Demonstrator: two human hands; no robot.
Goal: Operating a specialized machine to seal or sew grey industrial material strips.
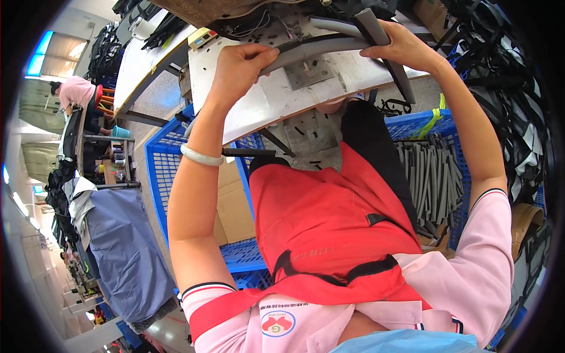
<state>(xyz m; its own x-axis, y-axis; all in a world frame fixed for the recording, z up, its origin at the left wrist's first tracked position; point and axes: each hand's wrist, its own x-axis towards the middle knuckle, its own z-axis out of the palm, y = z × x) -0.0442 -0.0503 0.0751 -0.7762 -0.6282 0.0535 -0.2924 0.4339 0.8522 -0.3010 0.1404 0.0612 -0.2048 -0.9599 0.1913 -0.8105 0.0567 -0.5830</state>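
Above the white worktable, a curved grey strip point(318, 48) runs between my two hands. Its left end is pinched between thumb and fingers of my left hand point(241, 69). At the far side, my right hand point(401, 46) is closed round the strip's other part, where further grey lengths stick out upward and hang down past the table's front edge. The strip looks like padded foam or webbing; its exact kind cannot be made out. Below the strip, a metal plate point(308, 73) is set into the worktable point(235, 117). A brown machine head point(223, 13) overhangs the top.
On my right, a blue crate point(432, 123) holds many grey strips point(432, 176). Another blue crate point(162, 159) with cardboard stands at my left. Black strap bundles point(506, 100) hang at far right. A person point(77, 94) in pink works beyond a blue-grey cloth point(126, 241).
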